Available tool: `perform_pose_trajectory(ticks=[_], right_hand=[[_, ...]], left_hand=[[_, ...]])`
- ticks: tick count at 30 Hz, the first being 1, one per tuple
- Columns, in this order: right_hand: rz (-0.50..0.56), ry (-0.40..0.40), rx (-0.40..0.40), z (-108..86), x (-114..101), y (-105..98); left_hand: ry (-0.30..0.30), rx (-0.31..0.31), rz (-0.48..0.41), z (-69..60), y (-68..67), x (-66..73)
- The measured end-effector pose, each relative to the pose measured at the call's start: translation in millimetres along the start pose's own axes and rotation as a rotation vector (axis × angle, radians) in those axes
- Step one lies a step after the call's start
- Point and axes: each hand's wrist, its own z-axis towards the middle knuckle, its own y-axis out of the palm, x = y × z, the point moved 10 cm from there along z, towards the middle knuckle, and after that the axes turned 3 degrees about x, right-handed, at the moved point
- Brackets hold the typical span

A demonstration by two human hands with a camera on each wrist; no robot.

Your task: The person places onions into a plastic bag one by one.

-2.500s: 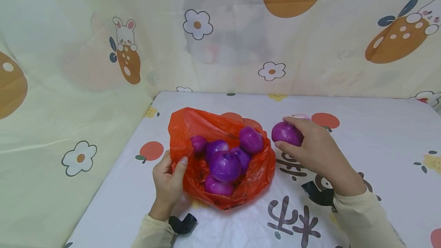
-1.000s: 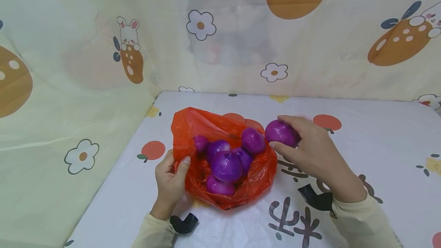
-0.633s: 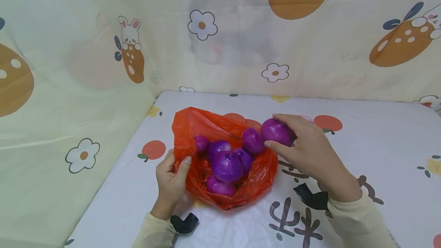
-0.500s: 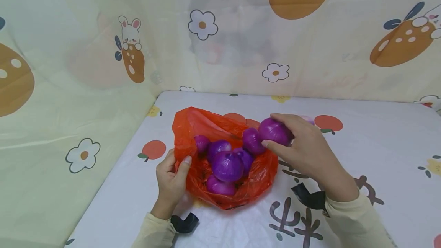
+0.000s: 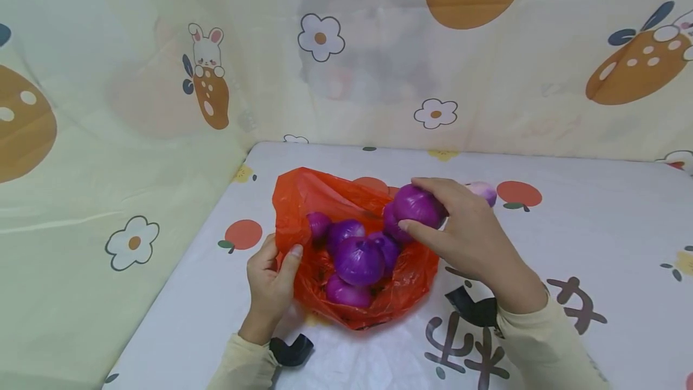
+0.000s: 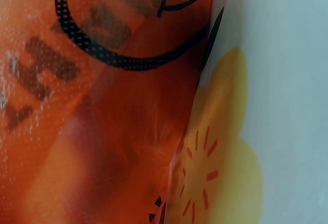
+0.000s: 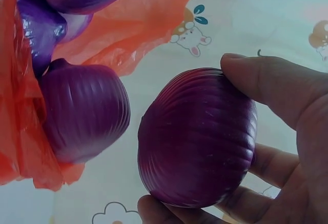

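Note:
A red plastic bag [image 5: 411, 287] lies with its mouth facing up, and several purple onions [image 5: 359, 260] sit inside it. The left hand [image 5: 272, 281] grips the bag's left edge, thumb on the near side. Between thumb and fingers, the right hand [image 5: 465, 227] holds another purple onion [image 5: 418, 206] over the bag's right rim. In the right wrist view, a gap shows between that held onion [image 7: 200, 137] and an onion [image 7: 84, 111] at the bag's edge. Only the bag's printed side [image 6: 102, 131] and the cloth fill the left wrist view; no fingers appear there.
A pinkish-purple onion [image 5: 483, 192] lies on the table behind the right hand, partly hidden by it. The table wears a white printed cloth [image 5: 595, 215]. Patterned curtains [image 5: 368, 59] hang at the back and left. Each wrist carries a black strap-like piece [image 5: 472, 307].
The right hand has carried its onion leftward, from beside the bag to over its right rim. More of the onion on the table now shows. The left hand keeps its grip on the bag.

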Motion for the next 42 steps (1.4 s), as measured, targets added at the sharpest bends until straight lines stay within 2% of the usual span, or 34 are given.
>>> perform_pose_trajectory(ticks=[6,22,34,42], right_hand=[[0.023,0.000,-0.006,2.4,-2,5],[0.065,-0.078,-0.021,14.9,-12,26],[0.063,-0.082,-0.089,24.0,-19,48],[0.024,-0.093,-0.119,26.5,-21,63]], left_hand=[[0.003,-0.005,0.013,0.5,1.1,0.2],[0.005,-0.006,0.029,0.6,1.3,-1.4],[0.007,-0.005,0.007,1.1,1.4,-1.3],[-0.002,-0.001,0.016,0.3,0.4,-1.3]])
